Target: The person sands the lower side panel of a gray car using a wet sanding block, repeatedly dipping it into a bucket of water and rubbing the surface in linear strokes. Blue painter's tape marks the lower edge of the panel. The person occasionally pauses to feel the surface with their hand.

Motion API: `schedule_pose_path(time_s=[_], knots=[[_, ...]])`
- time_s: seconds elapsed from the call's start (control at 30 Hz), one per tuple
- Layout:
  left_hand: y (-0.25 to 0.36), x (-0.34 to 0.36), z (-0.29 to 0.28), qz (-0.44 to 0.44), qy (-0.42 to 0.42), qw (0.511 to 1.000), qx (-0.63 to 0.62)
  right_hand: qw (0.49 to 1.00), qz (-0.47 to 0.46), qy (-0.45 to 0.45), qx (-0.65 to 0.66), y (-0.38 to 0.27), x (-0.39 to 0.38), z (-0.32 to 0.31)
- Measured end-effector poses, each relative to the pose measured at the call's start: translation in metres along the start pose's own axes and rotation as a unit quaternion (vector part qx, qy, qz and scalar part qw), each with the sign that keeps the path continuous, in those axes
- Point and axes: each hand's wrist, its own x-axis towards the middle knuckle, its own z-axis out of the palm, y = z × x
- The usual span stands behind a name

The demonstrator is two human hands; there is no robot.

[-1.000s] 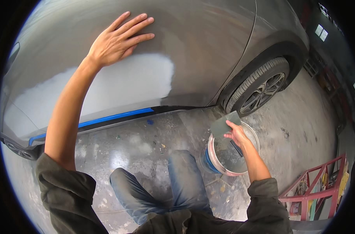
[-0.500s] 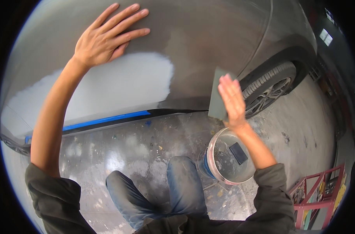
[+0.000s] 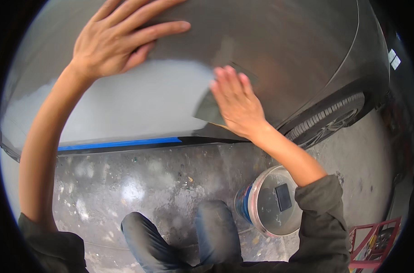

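Observation:
My left hand point(image 3: 113, 43) lies spread on the upper part of a grey car panel point(image 3: 189, 41), fingers apart and holding nothing; some fingertips run off the top edge. A pale grey primer patch point(image 3: 138, 102) covers the panel below it. At this patch's right edge my right hand point(image 3: 238, 102) holds a dark green-grey sheet of sandpaper point(image 3: 208, 108) flat against the panel. Its fingers are stretched along the sheet and hide much of it. The right thumb cannot be seen.
Blue masking tape point(image 3: 120, 144) runs along the panel's lower edge. A bucket of water point(image 3: 266, 214) with a dark block point(image 3: 283, 197) in it stands below my right forearm. The car's wheel point(image 3: 330, 116) is to the right. A red metal frame point(image 3: 375, 245) stands lower right.
My right hand has moved left and up with the sandpaper, from beside the wheel onto the panel at the primer patch. My left hand remains spread on the panel. The view has shifted slightly.

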Motion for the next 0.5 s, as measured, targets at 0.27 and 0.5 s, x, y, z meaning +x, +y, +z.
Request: schedule_pose_path(time_s=[0.27, 0.5], knots=[[0.005, 0.014, 0.001, -0.005, -0.004, 1.000, 0.013, 0.985, -0.108, -0.047, -0.127, 0.163, -0.107, -0.071], [0.003, 0.000, 0.002, 0.004, -0.059, 0.998, 0.038, 0.999, -0.010, -0.008, -0.038, 0.036, 0.027, -0.030]])
